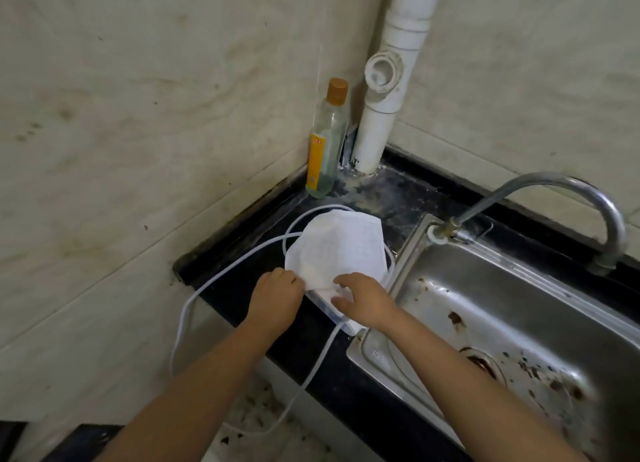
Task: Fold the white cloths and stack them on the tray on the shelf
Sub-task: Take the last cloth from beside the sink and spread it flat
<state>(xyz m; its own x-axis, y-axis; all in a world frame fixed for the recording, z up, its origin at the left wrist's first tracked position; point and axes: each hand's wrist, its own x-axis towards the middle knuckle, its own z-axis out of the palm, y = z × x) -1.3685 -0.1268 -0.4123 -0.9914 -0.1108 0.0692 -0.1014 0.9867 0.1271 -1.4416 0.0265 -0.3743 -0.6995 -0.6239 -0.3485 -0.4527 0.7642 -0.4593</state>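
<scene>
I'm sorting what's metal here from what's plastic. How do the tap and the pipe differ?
The tap is shiny grey metal and arches in a curve over the sink; the pipe is matt white, runs straight up the wall corner, and looks thicker. Both rise from the black counter.

Both hands (322, 300) on white cloth (337, 250)

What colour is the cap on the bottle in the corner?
Orange-brown, on the bottle; head view, the only one.
</scene>
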